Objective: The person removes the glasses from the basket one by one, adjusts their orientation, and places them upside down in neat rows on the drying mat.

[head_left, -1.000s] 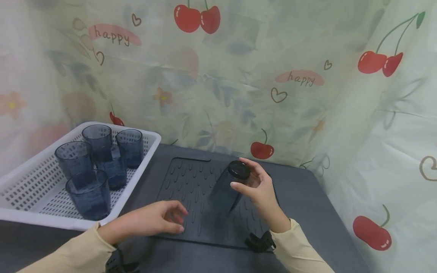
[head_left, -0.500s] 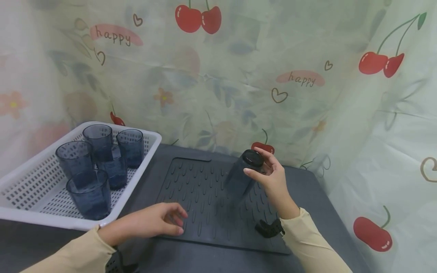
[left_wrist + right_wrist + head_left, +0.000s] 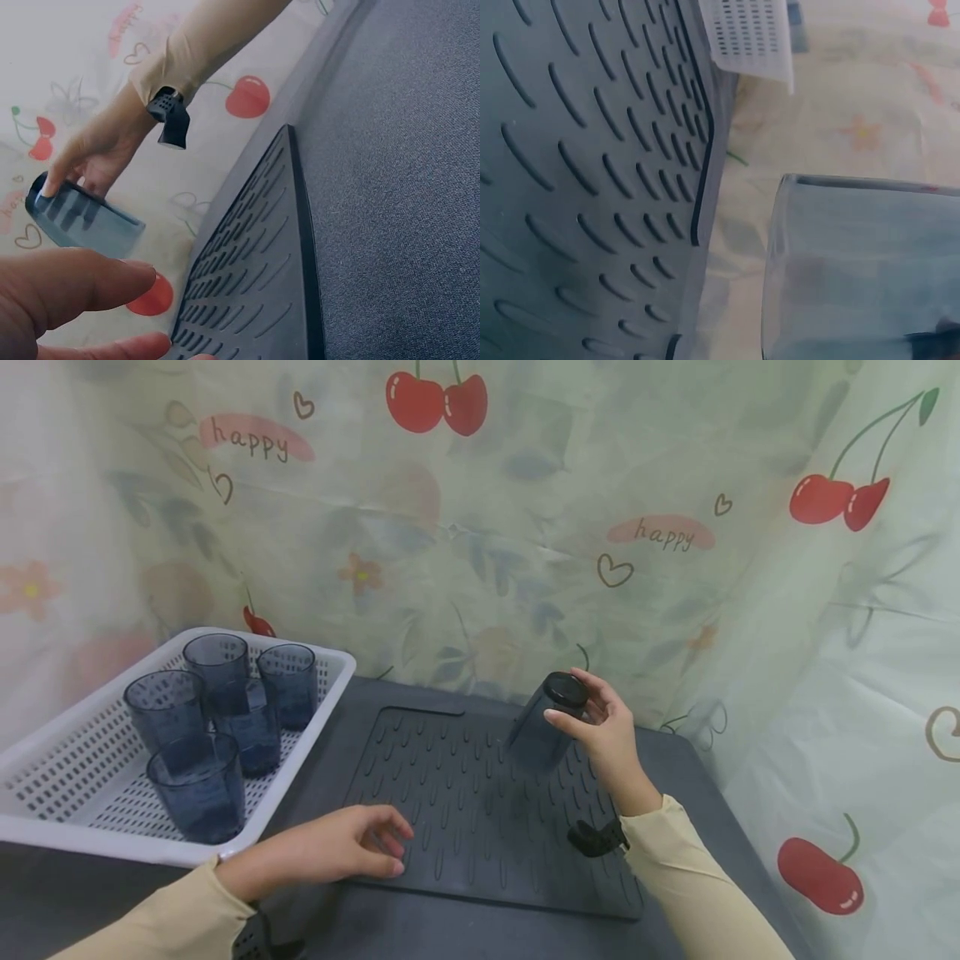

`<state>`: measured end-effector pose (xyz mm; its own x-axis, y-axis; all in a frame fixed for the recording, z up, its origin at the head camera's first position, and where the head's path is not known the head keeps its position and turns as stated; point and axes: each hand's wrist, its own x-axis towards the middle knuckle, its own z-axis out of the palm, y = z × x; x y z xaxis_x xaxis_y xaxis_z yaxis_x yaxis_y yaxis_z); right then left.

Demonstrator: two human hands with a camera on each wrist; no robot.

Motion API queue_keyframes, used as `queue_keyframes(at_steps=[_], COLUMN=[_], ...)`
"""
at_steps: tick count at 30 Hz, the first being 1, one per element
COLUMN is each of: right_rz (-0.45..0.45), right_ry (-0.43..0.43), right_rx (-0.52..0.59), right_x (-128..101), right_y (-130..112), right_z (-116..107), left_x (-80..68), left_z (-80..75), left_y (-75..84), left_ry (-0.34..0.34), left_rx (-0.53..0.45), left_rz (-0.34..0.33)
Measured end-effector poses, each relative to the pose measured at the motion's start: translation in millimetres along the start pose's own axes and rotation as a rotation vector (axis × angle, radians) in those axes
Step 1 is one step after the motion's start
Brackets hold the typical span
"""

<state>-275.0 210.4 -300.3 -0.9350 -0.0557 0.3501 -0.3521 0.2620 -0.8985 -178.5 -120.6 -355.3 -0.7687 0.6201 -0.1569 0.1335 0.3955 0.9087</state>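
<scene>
Near its base, my right hand [image 3: 606, 735] grips a blue-tinted drinking glass [image 3: 546, 727], thumb on one side and fingers on the other. The glass is upside down and tilted, held above the far right part of a dark ridged drying mat [image 3: 442, 827]. In the right wrist view the rim end of the glass [image 3: 855, 262] shows apart from the mat. My left hand [image 3: 348, 843] hovers by the mat's near left corner, fingers loosely bent around nothing. The left wrist view shows its thumb [image 3: 90, 285] in front, with the held glass [image 3: 105, 229] beyond.
On the left stands a white perforated basket [image 3: 82, 847] with several blue glasses [image 3: 197, 793] upright in it. A dark grey cloth [image 3: 697, 827] covers the table. Behind hangs a patterned curtain [image 3: 480, 568] with cherries, close to the table's back edge.
My right hand has carried the inverted glass up and to the right, away from the middle of the mat. My left hand has stayed where it was.
</scene>
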Motion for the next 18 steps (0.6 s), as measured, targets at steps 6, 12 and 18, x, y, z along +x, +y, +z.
queue_keyframes(at_steps=[6,12,18], right_rz=[-0.010,0.001,0.023], right_ry=[0.014,0.026,0.015], right_rx=[-0.031,-0.051,-0.063], right_x=[9,18,23], right_y=[3,10,16], right_z=[0,0,2], left_x=[0.5,2.5,2.2], left_z=[0.1,-0.7,-1.8], left_y=[0.8,0.0,-0.1], left_ry=[0.006,0.002,0.007], left_rx=[-0.009,-0.017,-0.012], left_rz=[0.002,-0.013,-0.012])
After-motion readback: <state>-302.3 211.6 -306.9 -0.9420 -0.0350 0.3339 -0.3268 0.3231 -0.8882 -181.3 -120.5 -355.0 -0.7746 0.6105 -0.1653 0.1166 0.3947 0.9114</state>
